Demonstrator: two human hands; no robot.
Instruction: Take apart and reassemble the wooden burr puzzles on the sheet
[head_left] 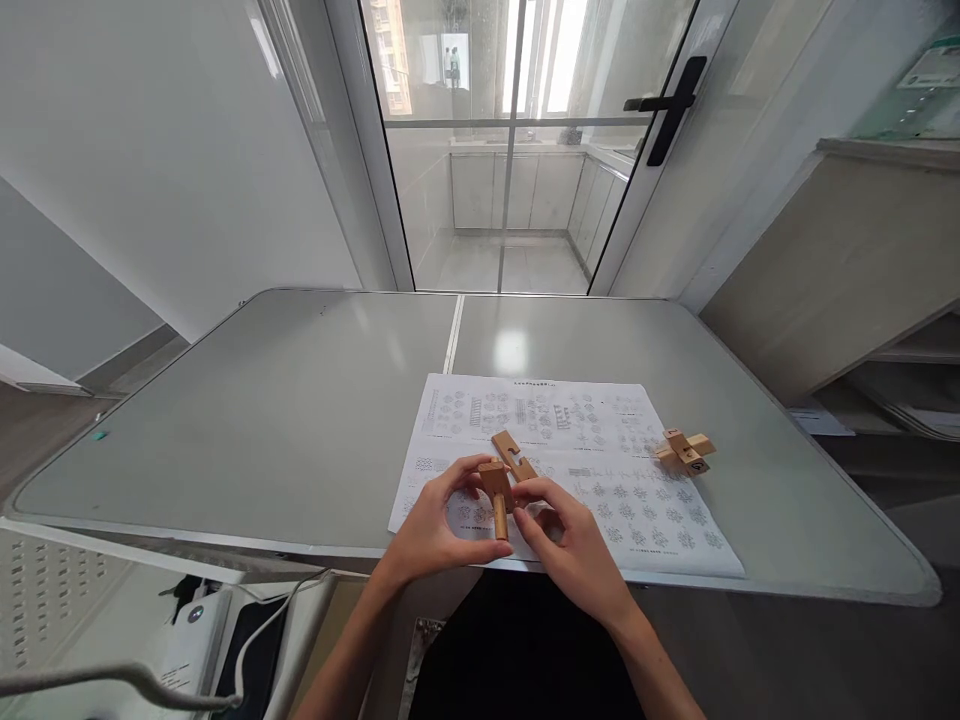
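Note:
My left hand (442, 520) is closed round wooden puzzle pieces (496, 484), a block with a round rod pointing down towards me. From the other side, the fingertips of my right hand (566, 535) pinch at the same pieces; exactly which part they grip is hidden. Just behind my fingers, a flat notched wooden puzzle piece (507, 445) lies on the printed sheet. The white instruction sheet (600, 410), covered in small diagrams, spreads under both hands.
An interlocked wooden puzzle (685, 452) sits at the sheet's right edge on the grey table (300, 420). Beyond stands a glass door (517, 200) with a black handle. At lower left are a white box (199, 640) and a cable (247, 650); wooden shelving (847, 250) is at right.

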